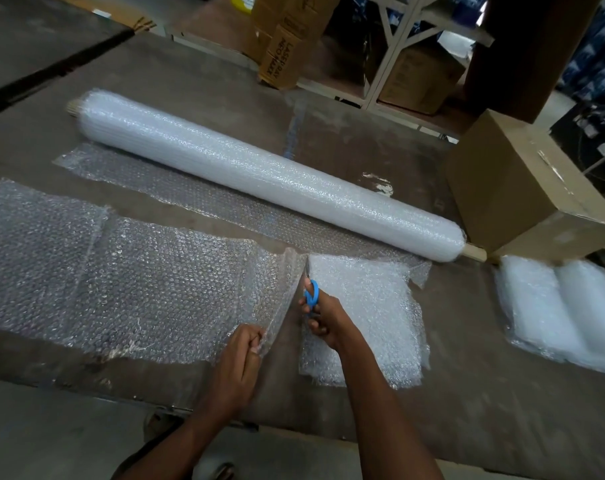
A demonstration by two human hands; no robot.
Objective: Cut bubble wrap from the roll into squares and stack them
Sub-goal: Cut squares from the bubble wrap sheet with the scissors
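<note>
Step in hand: a cross-cut through the bubble wrap strip (128,282), judged nearly complete. Right hand (323,315), fingers curled through the blue scissors (310,293), blades just beyond them. Left hand (240,355) pinches the cut edge taut. Next: finish the cut, then carry the square to the stack (561,310) on the surface, well right of both hands.

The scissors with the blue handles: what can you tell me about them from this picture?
The scissors have bright blue plastic loop handles and slim grey metal blades. The right hand grips them, fingers through the loops. The blades point away from the person, toward the bubble wrap roll, and sit in a cut running through the bubble wrap sheet. The left hand pinches the sheet's cut edge beside them.
</note>
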